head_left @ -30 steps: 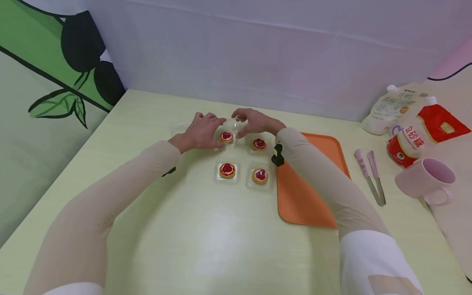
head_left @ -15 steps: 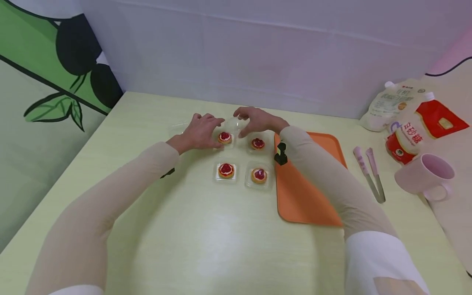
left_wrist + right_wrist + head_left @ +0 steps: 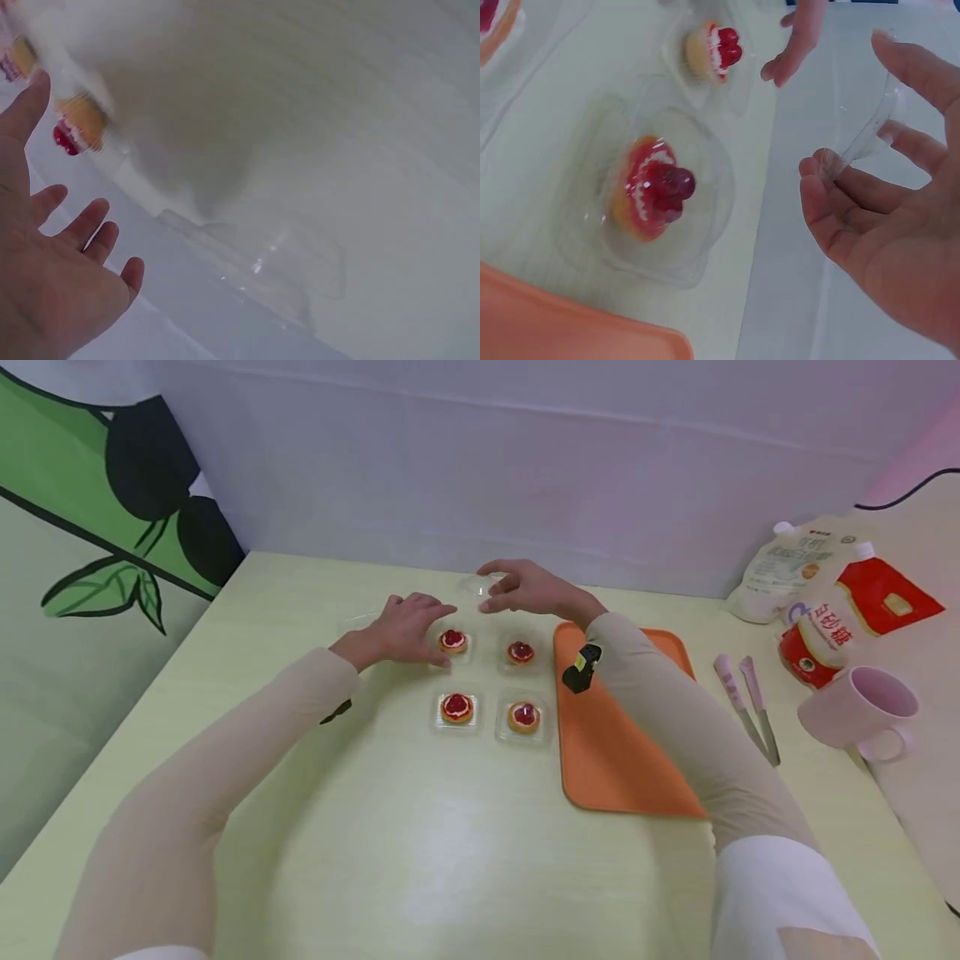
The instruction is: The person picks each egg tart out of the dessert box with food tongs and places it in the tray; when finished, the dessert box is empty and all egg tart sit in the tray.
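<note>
Between the thumb and fingers of my right hand (image 3: 536, 589) is a clear plastic lid (image 3: 866, 139), raised behind the tarts. My left hand (image 3: 401, 628) lies beside the back-left fruit tart (image 3: 453, 642), its fingers spread and holding nothing; whether the thumb touches the tart's clear base I cannot tell. Red fruit and white cream top this tart. To its right, the back-right tart (image 3: 521, 652) sits under a clear domed cover, plain in the right wrist view. Nearer me are the front-left tart (image 3: 457, 708) and the front-right tart (image 3: 523, 717), each in a clear container.
An orange tray (image 3: 600, 760) lies right of the tarts, under my right forearm. Farther right are two pink-handled knives (image 3: 757, 718), a pink mug (image 3: 858, 708) and a red-and-white sugar bag (image 3: 825, 635). Another clear plastic piece (image 3: 292, 255) lies left of my left hand.
My right hand has lifted the clear lid back and away from the back-left tart. My left hand has stayed beside that tart. The head view has shifted slightly.
</note>
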`<action>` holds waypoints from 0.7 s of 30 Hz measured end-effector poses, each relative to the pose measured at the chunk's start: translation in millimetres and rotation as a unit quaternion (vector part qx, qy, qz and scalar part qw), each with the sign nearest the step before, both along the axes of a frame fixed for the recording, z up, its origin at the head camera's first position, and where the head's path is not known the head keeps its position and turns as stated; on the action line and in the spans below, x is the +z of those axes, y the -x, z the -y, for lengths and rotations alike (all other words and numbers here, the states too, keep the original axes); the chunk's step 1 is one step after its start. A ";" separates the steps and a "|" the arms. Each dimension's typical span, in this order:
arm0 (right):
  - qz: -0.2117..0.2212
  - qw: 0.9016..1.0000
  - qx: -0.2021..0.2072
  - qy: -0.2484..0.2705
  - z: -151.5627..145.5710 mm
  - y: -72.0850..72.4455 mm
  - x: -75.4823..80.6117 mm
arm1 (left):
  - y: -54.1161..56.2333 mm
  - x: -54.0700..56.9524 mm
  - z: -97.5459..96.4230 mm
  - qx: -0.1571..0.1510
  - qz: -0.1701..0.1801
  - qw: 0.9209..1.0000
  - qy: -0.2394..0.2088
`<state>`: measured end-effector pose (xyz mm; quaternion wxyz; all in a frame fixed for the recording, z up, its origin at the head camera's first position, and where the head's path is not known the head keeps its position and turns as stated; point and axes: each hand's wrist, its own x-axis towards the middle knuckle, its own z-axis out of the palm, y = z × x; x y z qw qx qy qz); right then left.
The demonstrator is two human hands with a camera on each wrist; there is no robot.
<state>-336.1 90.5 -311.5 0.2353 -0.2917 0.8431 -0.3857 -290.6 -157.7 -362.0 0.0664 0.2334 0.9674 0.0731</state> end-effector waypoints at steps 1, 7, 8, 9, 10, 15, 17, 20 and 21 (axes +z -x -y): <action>0.007 1.000 -0.002 0.010 -1.3 -0.4 1.4 | -0.1 4.3 0.2 0.000 0.005 1.000 -0.005; 0.048 0.996 -0.026 0.073 -6.6 -2.3 9.6 | 1.1 34.8 -3.5 0.036 -0.027 0.991 -0.127; 0.056 0.994 -0.031 0.083 -6.6 -2.5 10.4 | 1.2 38.3 -5.4 0.040 -0.041 0.987 -0.150; 0.063 0.993 -0.037 0.092 -6.1 -3.3 11.5 | 1.4 40.5 -7.5 0.041 -0.055 0.982 -0.173; 0.069 0.992 -0.041 0.099 -5.2 -4.0 12.4 | 1.3 42.1 -9.8 0.039 -0.072 0.978 -0.190; 0.110 0.983 -0.062 0.134 2.8 -5.8 15.4 | 4.3 42.1 -18.4 0.015 -0.160 0.958 -0.239; 0.127 0.979 -0.067 0.148 6.7 -5.8 16.5 | 4.3 43.2 -18.3 0.008 -0.182 0.951 -0.251; 0.145 0.974 -0.073 0.157 11.4 -6.4 18.5 | 4.2 45.8 -16.4 0.006 -0.192 0.946 -0.262; 0.148 0.974 -0.074 0.156 12.7 -6.4 19.2 | 4.4 46.8 -15.7 0.007 -0.190 0.945 -0.265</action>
